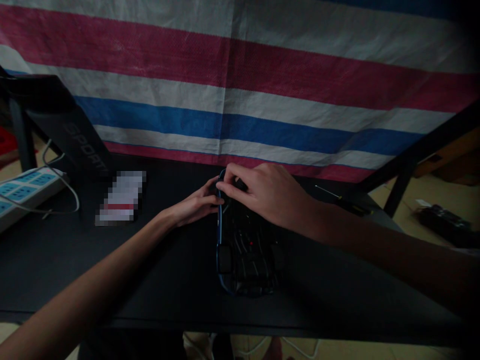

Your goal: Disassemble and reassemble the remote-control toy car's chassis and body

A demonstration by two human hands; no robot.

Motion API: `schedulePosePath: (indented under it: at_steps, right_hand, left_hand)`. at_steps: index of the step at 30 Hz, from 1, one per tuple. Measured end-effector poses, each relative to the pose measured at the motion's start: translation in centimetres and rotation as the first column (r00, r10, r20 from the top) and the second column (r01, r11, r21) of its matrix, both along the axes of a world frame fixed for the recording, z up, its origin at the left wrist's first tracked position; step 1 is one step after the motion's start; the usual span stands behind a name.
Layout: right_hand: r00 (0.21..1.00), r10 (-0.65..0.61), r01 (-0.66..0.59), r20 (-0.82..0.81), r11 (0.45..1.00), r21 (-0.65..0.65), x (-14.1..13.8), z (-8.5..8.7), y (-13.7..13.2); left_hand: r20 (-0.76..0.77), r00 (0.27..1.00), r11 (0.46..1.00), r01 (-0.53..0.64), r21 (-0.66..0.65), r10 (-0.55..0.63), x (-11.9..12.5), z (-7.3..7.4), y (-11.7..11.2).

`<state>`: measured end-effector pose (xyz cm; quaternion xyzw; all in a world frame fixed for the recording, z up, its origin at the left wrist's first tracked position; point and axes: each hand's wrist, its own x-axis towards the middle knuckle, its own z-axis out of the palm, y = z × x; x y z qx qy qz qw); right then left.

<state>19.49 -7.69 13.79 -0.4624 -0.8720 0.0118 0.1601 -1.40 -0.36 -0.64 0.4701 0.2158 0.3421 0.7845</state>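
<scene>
A dark toy car [249, 255] with a blue body edge lies upside down on the black table, its underside and wheels facing up. My left hand [197, 204] rests against the far part of its left side, fingers bent along the body edge. From the right, my right hand [262, 190] reaches over the far end, thumb and forefinger closed together at the far-left wheel area. The fingertips and far wheel are partly hidden, so any small part between them cannot be made out. A screwdriver [347, 202] with a thin metal shaft lies right of my right hand.
At the left stands a power strip [35, 182] with a white cable. A blurred-out pale object [122, 197] lies on the black table [168, 285]. A dark panel lettered SPORT [80, 135] and a striped sheet [221, 75] bound the back. Another dark object [444, 222] sits beyond the right edge.
</scene>
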Motion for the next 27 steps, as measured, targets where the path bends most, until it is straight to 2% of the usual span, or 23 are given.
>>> schedulePosePath:
  at_steps: [2,5,7,12,18,23,27]
  right_hand:
    - [1.000,-0.012,0.012,-0.002,1.000,0.002,0.02,0.12,-0.07]
    - [0.992,0.108,-0.112,-0.070,0.992,-0.059,0.08,0.37,-0.05]
    - [0.987,0.137,-0.144,-0.078,0.986,-0.080,0.00,0.52,-0.02]
    - [0.999,-0.012,0.013,0.040,1.000,-0.029,-0.42,0.84,-0.30]
    - [0.995,0.067,-0.072,-0.077,0.996,-0.060,-0.15,0.74,0.00]
    - [1.000,0.013,-0.013,0.015,1.000,0.008,-0.29,0.83,-0.22]
    - [0.986,0.165,-0.165,-0.015,0.986,0.007,-0.47,0.93,-0.34]
  left_hand:
    - [0.000,1.000,1.000,0.000,-0.001,0.000,-0.06,0.01,0.01]
    - [0.021,1.000,1.000,0.022,0.018,-0.022,-0.08,0.08,0.01]
    - [0.020,1.000,1.000,0.019,0.018,-0.019,-0.05,0.10,0.02]
    - [0.005,1.000,1.000,-0.007,-0.005,0.007,0.07,0.25,-0.03]
    - [-0.014,1.000,1.000,-0.011,-0.005,0.011,0.13,0.34,-0.13]
    - [-0.004,1.000,1.000,-0.008,-0.008,0.008,0.10,0.22,-0.09]
    - [0.032,0.999,0.999,0.023,0.027,-0.024,0.15,0.22,-0.07]
